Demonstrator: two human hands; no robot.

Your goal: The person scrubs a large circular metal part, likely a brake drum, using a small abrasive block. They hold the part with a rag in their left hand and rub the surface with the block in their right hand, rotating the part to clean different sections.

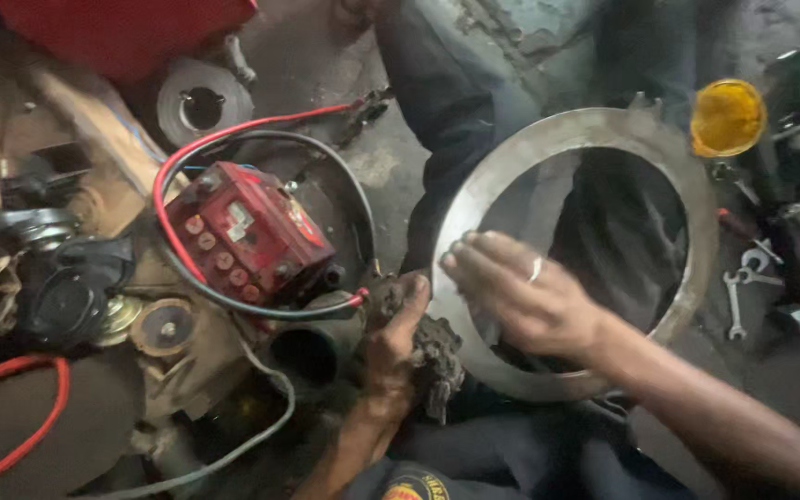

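Observation:
A large flat steel ring (696,213) stands tilted in front of me, resting against my dark trousers. My right hand (520,292), with a ring on one finger, lies with spread fingers on the ring's lower left band. My left hand (395,343) grips a dirty dark rag (437,356) pressed against the ring's lower left edge.
A small red battery (247,231) with red and black cables sits to the left on greasy engine parts. A yellow round cap (727,118) and spanners (738,287) lie at the right. A steel pulley (201,102) and a red container (122,32) are at the top left.

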